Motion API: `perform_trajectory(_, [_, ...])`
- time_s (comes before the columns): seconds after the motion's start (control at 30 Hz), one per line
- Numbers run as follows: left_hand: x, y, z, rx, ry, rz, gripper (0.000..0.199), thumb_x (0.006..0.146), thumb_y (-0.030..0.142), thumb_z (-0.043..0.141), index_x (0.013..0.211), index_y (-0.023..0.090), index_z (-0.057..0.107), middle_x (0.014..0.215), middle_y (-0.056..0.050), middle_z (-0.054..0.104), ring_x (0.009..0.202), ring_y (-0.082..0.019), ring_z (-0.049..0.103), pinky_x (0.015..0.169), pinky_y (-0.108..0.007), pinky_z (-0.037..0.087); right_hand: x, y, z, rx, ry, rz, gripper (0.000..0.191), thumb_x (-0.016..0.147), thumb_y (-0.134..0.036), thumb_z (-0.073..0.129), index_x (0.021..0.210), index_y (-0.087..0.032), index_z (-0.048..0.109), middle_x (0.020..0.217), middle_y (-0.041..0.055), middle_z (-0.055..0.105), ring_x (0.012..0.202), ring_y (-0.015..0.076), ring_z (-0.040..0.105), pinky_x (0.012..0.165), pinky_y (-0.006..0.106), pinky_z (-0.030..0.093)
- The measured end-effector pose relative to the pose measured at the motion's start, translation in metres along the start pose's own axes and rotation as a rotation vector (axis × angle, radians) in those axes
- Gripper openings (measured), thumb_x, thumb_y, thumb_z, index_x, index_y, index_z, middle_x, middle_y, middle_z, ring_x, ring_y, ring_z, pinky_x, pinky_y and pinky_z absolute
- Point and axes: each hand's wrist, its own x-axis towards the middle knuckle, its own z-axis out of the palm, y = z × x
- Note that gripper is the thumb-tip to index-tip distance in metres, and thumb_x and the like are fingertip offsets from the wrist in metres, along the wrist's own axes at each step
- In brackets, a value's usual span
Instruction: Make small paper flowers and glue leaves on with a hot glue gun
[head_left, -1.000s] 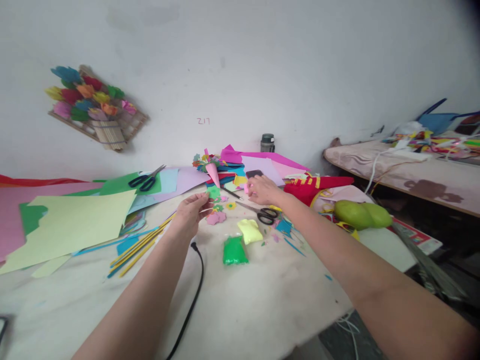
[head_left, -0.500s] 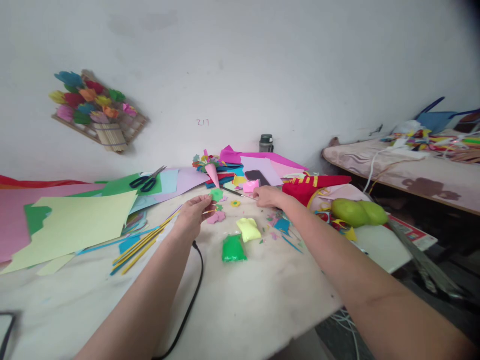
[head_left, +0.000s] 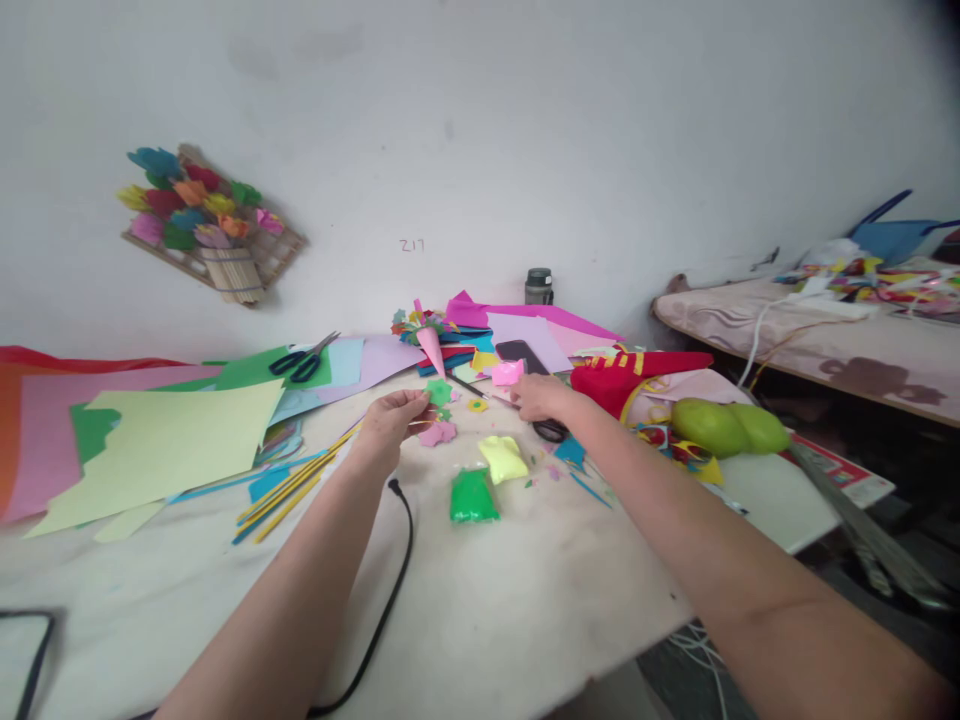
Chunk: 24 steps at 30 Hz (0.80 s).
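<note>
Pinching a green paper cutout [head_left: 439,392] at its near edge, the left hand [head_left: 394,425] holds it above the pale tabletop [head_left: 525,600], just beside pink cutouts [head_left: 437,433]. The right hand [head_left: 541,397], fingers curled downward, lies over dark-handled scissors [head_left: 551,431] beside a pink packet [head_left: 508,372]; whether it grips anything cannot be told. Principal hazard, as judged: the scissors are partly covered by the hand, so a low sideways sweep could snag them, pushing the tips into the packet or the small yellow cutout [head_left: 478,405]. Secondary hazards: too tight a pinch may crease or tear the thin green piece, while a slackened one may drop it among the neighbouring cutouts, since the hold appears confined to the edge.
</note>
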Motion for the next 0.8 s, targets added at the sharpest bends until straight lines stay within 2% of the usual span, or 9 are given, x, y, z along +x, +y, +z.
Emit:
perform_trajectory(0.07, [0.000, 0.001, -0.001, 0.008, -0.016, 0.002, 0.030, 0.058, 0.038, 0.068, 0.070, 0.013, 0.058, 0.065, -0.003, 0.061, 0.060, -0.011, 0.057, 0.060, -0.024, 0.043, -0.003, -0.007, -0.005, -0.004, 0.044, -0.042, 0.040, 0.063, -0.024, 0.056, 0.103, -0.020, 0.059, 0.111, 0.0125, 0.055, 0.100, 0.0293, 0.051, 0.075, 0.035, 0.040])
perform_trajectory(0.1, [0.000, 0.002, -0.001, 0.006, -0.018, 0.005, 0.030, 0.058, 0.038, 0.068, 0.069, 0.013, 0.058, 0.064, -0.003, 0.061, 0.060, -0.012, 0.057, 0.060, -0.024, 0.043, -0.006, -0.011, -0.009, 0.030, 0.021, -0.087, 0.041, 0.063, -0.028, 0.058, 0.103, -0.020, 0.059, 0.110, 0.0117, 0.055, 0.099, 0.0285, 0.051, 0.075, 0.034, 0.040])
perform_trajectory(0.2, [-0.002, 0.005, -0.002, -0.007, 0.007, 0.009, 0.029, 0.057, 0.037, 0.069, 0.067, 0.013, 0.057, 0.063, -0.002, 0.060, 0.060, -0.012, 0.057, 0.060, -0.024, 0.043, -0.013, -0.023, -0.017, 0.249, -0.253, -0.323, 0.055, 0.058, -0.042, 0.064, 0.107, -0.020, 0.056, 0.106, 0.0064, 0.058, 0.092, 0.0218, 0.055, 0.071, 0.026, 0.041])
perform_trajectory(0.27, [-0.003, 0.007, -0.003, -0.012, 0.032, 0.003, 0.028, 0.055, 0.036, 0.070, 0.066, 0.013, 0.056, 0.063, -0.002, 0.060, 0.060, -0.011, 0.057, 0.059, -0.024, 0.043, -0.018, -0.031, -0.020, 0.313, -0.337, -0.394, 0.063, 0.053, -0.047, 0.067, 0.109, -0.022, 0.054, 0.106, 0.0048, 0.057, 0.091, 0.0204, 0.054, 0.071, 0.025, 0.041])
perform_trajectory(0.43, [-0.005, 0.009, -0.003, -0.016, 0.066, -0.011, 0.028, 0.053, 0.034, 0.071, 0.066, 0.013, 0.057, 0.062, -0.002, 0.061, 0.058, -0.011, 0.057, 0.058, -0.024, 0.044, -0.016, -0.035, -0.015, 0.356, -0.300, -0.341, 0.065, 0.041, -0.038, 0.074, 0.102, -0.020, 0.057, 0.100, 0.0053, 0.058, 0.085, 0.0215, 0.055, 0.067, 0.028, 0.042])
perform_trajectory(0.5, [-0.005, 0.010, -0.003, -0.023, 0.067, -0.018, 0.028, 0.053, 0.034, 0.071, 0.066, 0.013, 0.057, 0.063, -0.002, 0.061, 0.058, -0.011, 0.057, 0.058, -0.024, 0.043, -0.012, -0.028, -0.014, 0.408, -0.254, -0.304, 0.060, 0.045, -0.034, 0.074, 0.101, -0.020, 0.057, 0.098, 0.0055, 0.058, 0.083, 0.0208, 0.055, 0.067, 0.028, 0.043])
perform_trajectory(0.6, [-0.004, 0.010, -0.004, -0.034, 0.064, -0.013, 0.028, 0.053, 0.033, 0.071, 0.066, 0.013, 0.056, 0.063, -0.002, 0.062, 0.059, -0.011, 0.057, 0.059, -0.023, 0.043, -0.007, -0.015, -0.018, 0.424, -0.227, -0.176, 0.058, 0.053, -0.030, 0.069, 0.108, -0.019, 0.053, 0.102, 0.0068, 0.057, 0.085, 0.0208, 0.055, 0.067, 0.028, 0.043])
perform_trajectory(0.8, [-0.003, 0.009, -0.008, -0.036, 0.054, -0.004, 0.026, 0.055, 0.034, 0.070, 0.066, 0.014, 0.056, 0.063, -0.002, 0.062, 0.059, -0.010, 0.057, 0.059, -0.023, 0.043, -0.009, -0.010, -0.024, 0.251, -0.292, -0.090, 0.051, 0.059, -0.032, 0.063, 0.106, -0.014, 0.055, 0.106, 0.0114, 0.057, 0.085, 0.0239, 0.056, 0.063, 0.029, 0.043])
